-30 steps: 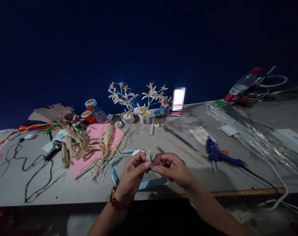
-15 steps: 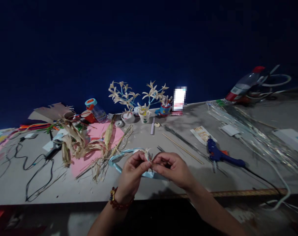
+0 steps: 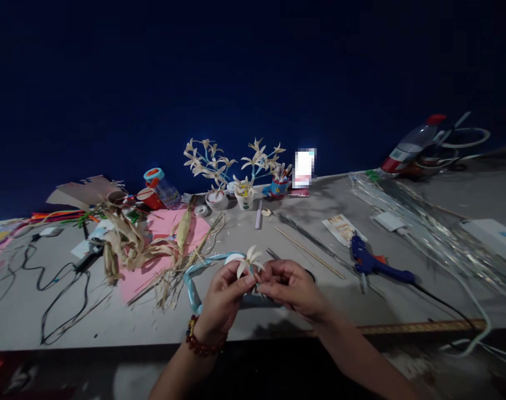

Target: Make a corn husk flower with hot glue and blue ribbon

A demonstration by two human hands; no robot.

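Over the near edge of the grey table (image 3: pixel 278 328), my left hand (image 3: pixel 223 297) and my right hand (image 3: pixel 292 286) meet fingertip to fingertip. Between them stands a small cream husk flower (image 3: pixel 248 260) with spread petals, pinched at its base by both hands. A light blue ribbon (image 3: pixel 192 278) loops out to the left from the flower's base and curls back under my left hand. A beaded bracelet sits on my left wrist.
Dried corn husks (image 3: pixel 132 247) lie on pink paper (image 3: pixel 169 228) to the left, beside black cables (image 3: pixel 48 278). A blue glue gun (image 3: pixel 373 264) and thin sticks (image 3: pixel 309 253) lie right. Finished flower sprays in small cups (image 3: pixel 228 166) stand at the back, and a bottle (image 3: pixel 411 144) far right.
The flower has turned upright and its petals now show above my fingers. The blue ribbon loop has shifted and swung back to the left.
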